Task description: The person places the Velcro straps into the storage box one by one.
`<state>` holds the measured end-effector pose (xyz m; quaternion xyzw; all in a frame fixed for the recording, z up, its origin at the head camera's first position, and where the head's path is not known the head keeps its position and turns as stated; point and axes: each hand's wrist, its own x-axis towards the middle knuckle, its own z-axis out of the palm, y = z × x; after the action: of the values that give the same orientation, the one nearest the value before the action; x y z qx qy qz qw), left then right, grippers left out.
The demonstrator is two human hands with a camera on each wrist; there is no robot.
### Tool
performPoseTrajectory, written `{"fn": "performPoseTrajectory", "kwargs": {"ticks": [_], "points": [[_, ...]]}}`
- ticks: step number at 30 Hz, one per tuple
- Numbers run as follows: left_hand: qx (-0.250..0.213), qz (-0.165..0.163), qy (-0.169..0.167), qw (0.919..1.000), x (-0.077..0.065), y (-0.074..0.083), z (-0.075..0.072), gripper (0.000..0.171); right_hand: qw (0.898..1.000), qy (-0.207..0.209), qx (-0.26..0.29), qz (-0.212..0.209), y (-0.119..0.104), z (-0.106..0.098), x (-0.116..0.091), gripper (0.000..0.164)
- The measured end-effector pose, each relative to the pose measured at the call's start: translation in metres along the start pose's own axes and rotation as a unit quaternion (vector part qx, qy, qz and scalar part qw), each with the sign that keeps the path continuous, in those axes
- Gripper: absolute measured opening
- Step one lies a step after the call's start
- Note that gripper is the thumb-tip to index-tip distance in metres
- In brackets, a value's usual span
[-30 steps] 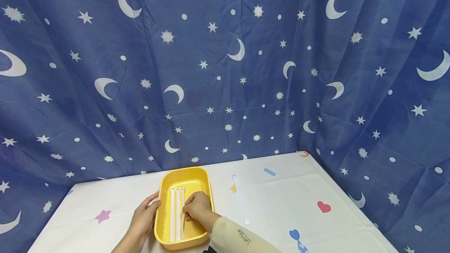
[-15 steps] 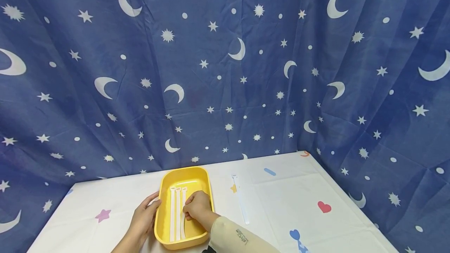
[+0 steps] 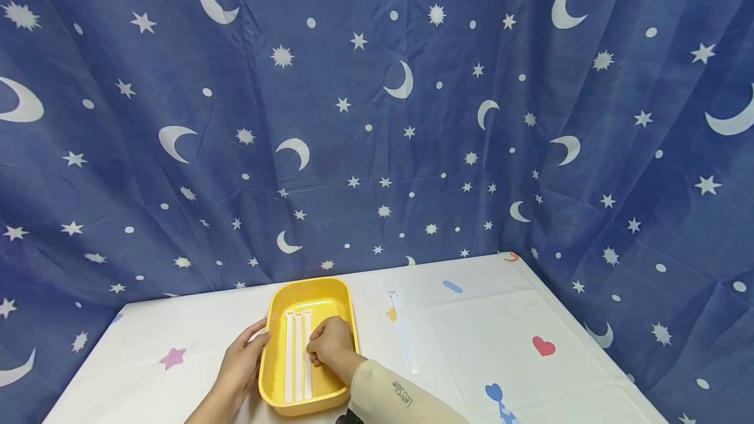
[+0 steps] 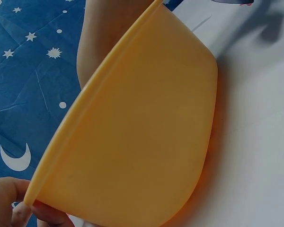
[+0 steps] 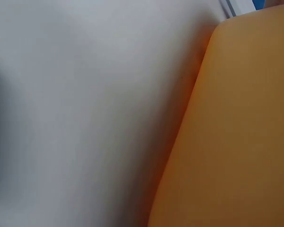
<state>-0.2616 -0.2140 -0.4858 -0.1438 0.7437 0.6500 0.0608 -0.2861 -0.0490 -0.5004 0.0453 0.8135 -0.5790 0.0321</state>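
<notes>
A yellow tray (image 3: 331,303) with rounded corners stands on the table. My left hand (image 3: 238,365) holds its left rim, thumb above and fingers outside; the left wrist view shows thumb and fingers pinching the rim. Three white hook-and-loop cable ties with slotted heads lie lengthwise inside: a left one (image 3: 288,358), a middle one (image 3: 298,362) and a right one (image 3: 308,385). My right hand (image 3: 332,345) reaches over the tray's right side, curled fingertips pinching the right tie's edge near its middle. Those fingers partly cover it. The right wrist view shows only tray wall and tablecloth.
Another white cable tie (image 3: 404,339) lies on the tablecloth (image 3: 459,339) to the right of the tray. A dark blue curtain (image 3: 353,116) with moons and stars hangs behind the table and along its right side.
The right cable tie, bent and twisted at first, now lies straight and flat beside the other two. Both hands and the tray have stayed nearly in place.
</notes>
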Motion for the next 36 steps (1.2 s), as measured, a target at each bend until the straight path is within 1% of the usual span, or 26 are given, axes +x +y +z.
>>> {"fn": "performPoseTrajectory", "kwargs": {"ticks": [4, 9, 14, 17, 19, 23, 26, 30, 32, 36], "points": [[0.000, 0.001, -0.001, 1.0000, 0.000, 0.000, 0.000, 0.053, 1.000, -0.004, 0.021, 0.002, -0.001, -0.001, 0.000, 0.028], [0.001, 0.002, 0.000, 1.0000, -0.001, 0.000, 0.001, 0.053, 1.000, -0.002, 0.018, -0.013, -0.005, -0.004, -0.001, 0.026], [0.003, -0.001, 0.000, 1.0000, -0.002, 0.000, 0.001, 0.054, 0.999, -0.015, 0.011, -0.036, -0.021, -0.018, -0.001, 0.021], [0.004, -0.001, -0.001, 1.0000, -0.002, 0.000, 0.000, 0.054, 0.999, -0.018, 0.005, -0.040, -0.036, -0.034, 0.003, 0.016], [0.003, 0.000, -0.001, 1.0000, -0.001, 0.000, 0.000, 0.054, 0.999, -0.010, 0.001, -0.043, -0.046, -0.047, 0.009, 0.013], [0.001, 0.002, -0.002, 1.0000, -0.001, 0.000, 0.001, 0.054, 0.999, 0.014, -0.019, -0.045, -0.062, -0.079, 0.025, 0.007], [0.002, 0.002, -0.001, 1.0000, -0.001, 0.001, 0.001, 0.054, 0.998, 0.029, -0.041, -0.044, -0.067, -0.105, 0.036, 0.004], [0.002, 0.004, 0.001, 1.0000, -0.001, 0.000, 0.001, 0.053, 0.996, 0.046, -0.069, -0.042, -0.061, -0.136, 0.048, 0.005], [0.002, 0.006, 0.001, 1.0000, -0.002, 0.000, 0.001, 0.053, 0.995, 0.056, -0.077, -0.036, -0.052, -0.148, 0.052, 0.007], [0.007, 0.005, 0.003, 1.0000, -0.001, -0.001, 0.001, 0.054, 0.994, 0.072, -0.078, -0.001, -0.029, -0.164, 0.057, 0.009]]}}
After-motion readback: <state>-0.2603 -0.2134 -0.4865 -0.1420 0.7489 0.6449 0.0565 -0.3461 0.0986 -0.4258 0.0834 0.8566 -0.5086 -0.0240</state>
